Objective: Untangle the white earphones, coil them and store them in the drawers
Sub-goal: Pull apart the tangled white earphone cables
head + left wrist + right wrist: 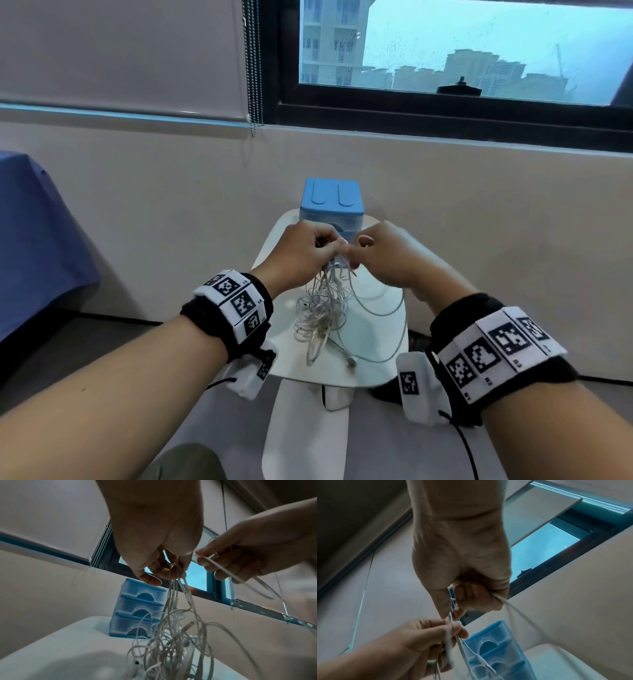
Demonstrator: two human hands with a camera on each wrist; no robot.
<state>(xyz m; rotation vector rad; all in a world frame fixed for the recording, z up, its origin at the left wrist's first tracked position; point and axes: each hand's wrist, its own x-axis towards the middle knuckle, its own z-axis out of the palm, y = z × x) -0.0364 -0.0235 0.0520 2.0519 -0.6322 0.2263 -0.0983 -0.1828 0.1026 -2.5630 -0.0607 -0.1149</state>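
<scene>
**A:** Where are the white earphones (pixel 323 308) sitting right now?

**B:** They are hanging as one knotted bunch above the white worktop (pixel 373 359), with the lowest loops and an earbud trailing down onto it. The left hand (pixel 305 255) is pinching the top of the bunch, several strands gathered between thumb and fingers. The right hand (pixel 383 257) is clenching around one loose strand, which is looping out to the right and back down.

**A:** How are they going to handle?

**B:** I'm judging them as very light and completely limp. The cable looks thin, flat and smooth, so it is probably sliding easily through a loose pinch, and the loops are likely snagging on each other if pulled hard. The earbuds and the joints near them seem the fragile points.

**A:** So where should the hands be taking hold?

**B:** On the cable itself, close to the knot, easing one strand out while the other hand is steadying the bunch. Tugging by an earbud looks risky.

**A:** And the drawers?

**B:** The blue three-drawer box (pixel 330 205) is standing just behind the hands, all drawers looking closed.
</scene>
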